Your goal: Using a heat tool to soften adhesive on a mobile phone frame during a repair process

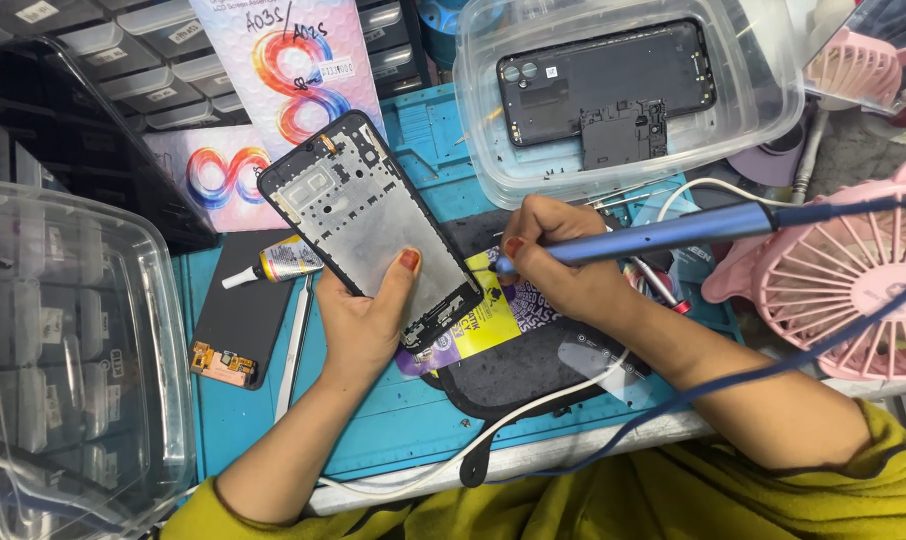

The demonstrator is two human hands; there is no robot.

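Far left, a clear plastic bin (73,330) at the tabletop (373,420) edge; beside it a dark screen panel (241,310) lying flat with a small glue tube (278,262) across its top. Left hand (368,315) clamped on the phone frame (371,228), thumb pressed on the inner plate, fingers wrapped behind the lower end, frame tilted up over the blue mat. Thin, rigid and light, probably brittle at the bare edges; best gripped by the long sides, clear of the small parts at top and bottom. Right hand (553,262) closed pen-style round a blue corded tool (673,232), tip apparently just beside the frame's lower corner, contact unclear. Beyond, a clear tub (763,110) holding a dark back cover (603,80); far right, a pink fan (853,280).
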